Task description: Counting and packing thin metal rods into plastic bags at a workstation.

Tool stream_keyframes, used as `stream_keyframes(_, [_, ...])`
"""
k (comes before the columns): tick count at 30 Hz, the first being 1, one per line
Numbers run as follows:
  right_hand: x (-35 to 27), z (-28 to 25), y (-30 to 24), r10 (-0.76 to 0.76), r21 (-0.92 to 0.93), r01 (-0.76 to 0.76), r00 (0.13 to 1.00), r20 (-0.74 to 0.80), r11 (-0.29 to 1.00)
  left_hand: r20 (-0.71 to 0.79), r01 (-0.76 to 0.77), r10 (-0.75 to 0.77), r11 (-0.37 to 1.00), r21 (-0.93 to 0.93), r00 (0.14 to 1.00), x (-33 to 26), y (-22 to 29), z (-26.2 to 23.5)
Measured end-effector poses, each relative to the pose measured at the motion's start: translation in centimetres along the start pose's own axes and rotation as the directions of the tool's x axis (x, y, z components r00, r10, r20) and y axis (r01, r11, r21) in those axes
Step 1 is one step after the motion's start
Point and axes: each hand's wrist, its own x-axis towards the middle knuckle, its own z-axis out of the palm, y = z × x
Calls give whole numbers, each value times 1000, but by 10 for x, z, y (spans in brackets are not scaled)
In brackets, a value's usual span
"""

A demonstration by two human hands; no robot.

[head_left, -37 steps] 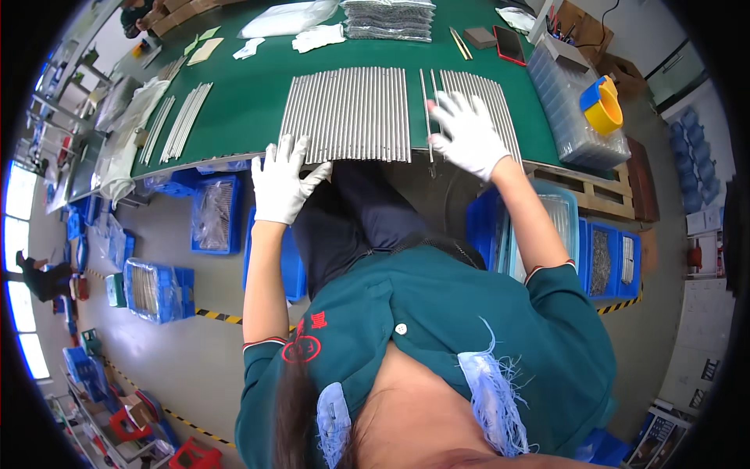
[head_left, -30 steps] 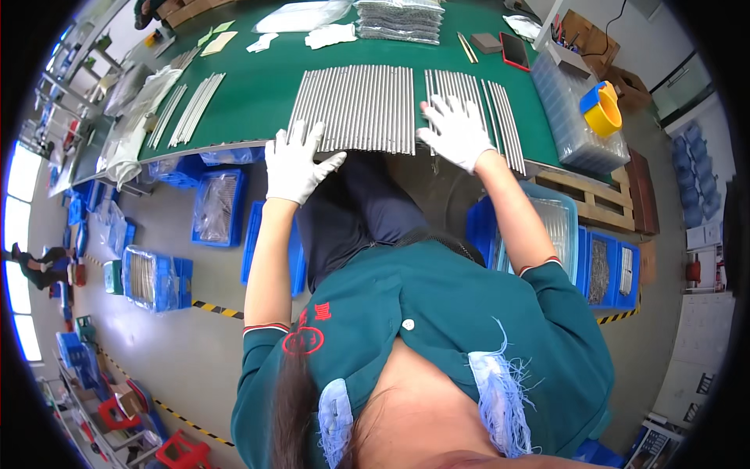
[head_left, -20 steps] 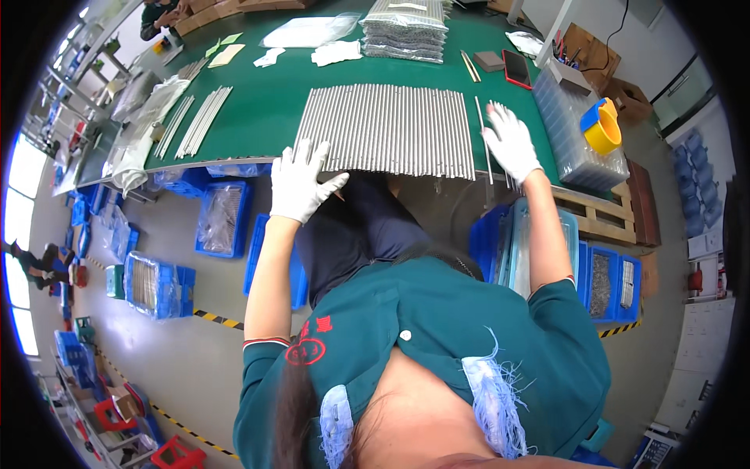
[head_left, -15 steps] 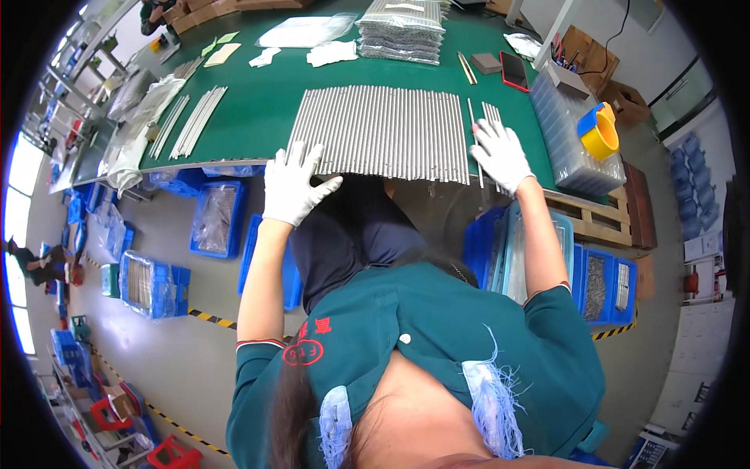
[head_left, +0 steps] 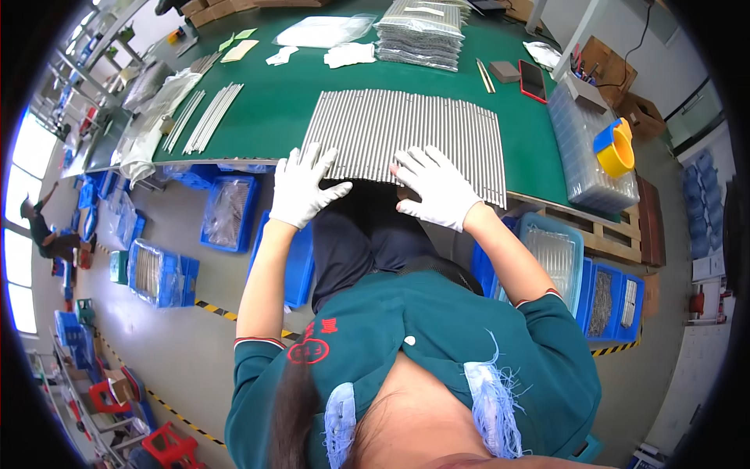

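Observation:
Many slim grey metal rods (head_left: 410,129) lie side by side in one close row on the green tabletop (head_left: 258,133), their near ends at the table's front edge. My left hand (head_left: 305,189), in a white glove, has its fingers spread over the row's near left corner. My right hand (head_left: 439,187), gloved in white too, is open with fingers stretched onto the near ends around the row's middle. Neither hand grips a rod. A few near ends are hidden under my fingers.
Two small groups of pale rods (head_left: 212,117) lie further left. Behind the row are stacked bagged rods (head_left: 420,35), white cloths (head_left: 350,55) and a red-edged phone (head_left: 533,81). A clear plastic case (head_left: 582,148) with a yellow-and-blue cup (head_left: 615,148) stands right. Blue bins (head_left: 226,215) sit below.
My right hand has moved left, from the separate rods at the right onto the row's middle. Those rods now lie against the row. My left hand stays at the left corner.

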Motion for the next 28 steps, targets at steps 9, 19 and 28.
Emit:
stream_keyframes(9, [23, 12, -2, 91, -95, -95, 994, -55, 991, -85, -288, 277, 942, -171, 957, 28, -38, 9])
stream_keyframes(19, [35, 8, -12, 154, -37, -152, 987, 42, 988, 83, -278, 297, 943, -184, 951, 37, -5, -14])
stream_keyframes(28, [63, 19, -19, 132, -50, -132, 991, -6, 990, 74, -308, 330, 927, -211, 941, 43, 3, 0])
